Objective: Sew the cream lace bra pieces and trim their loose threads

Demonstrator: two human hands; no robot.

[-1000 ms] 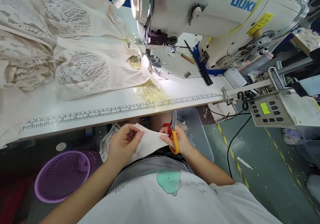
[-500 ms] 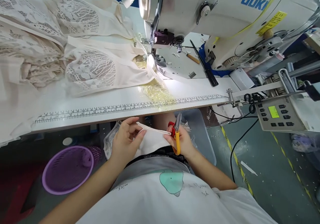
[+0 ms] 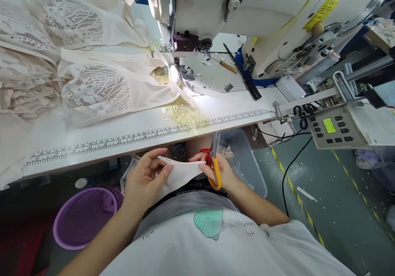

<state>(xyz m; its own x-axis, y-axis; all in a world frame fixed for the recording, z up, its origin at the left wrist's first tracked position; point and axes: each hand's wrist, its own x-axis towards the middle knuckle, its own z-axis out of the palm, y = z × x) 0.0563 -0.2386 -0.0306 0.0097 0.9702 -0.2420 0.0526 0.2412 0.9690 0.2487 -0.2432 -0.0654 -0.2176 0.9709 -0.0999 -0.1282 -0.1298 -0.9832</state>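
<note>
In front of my lap, my left hand pinches one end of a white fabric piece, part of a garment whose sheer side hangs behind that wrist. My right hand grips the fabric's other end between thumb and finger, so its upper edge stretches between both hands. Scissors with red and orange handles also sit in the right hand, blades pointing up, away from the cloth. Cream lace bras lie on the sewing table above, one strap reaching beneath the needle area.
A JUKI sewing machine stands over the table, with black tweezers and a wooden-handled tool on its bed. Below the table are a purple basket and a grey bin. A control box is at the right.
The view has shifted a little, so the table and machine sit farther left. Both hands keep their hold on the fabric; the scissors have tilted slightly more upright.
</note>
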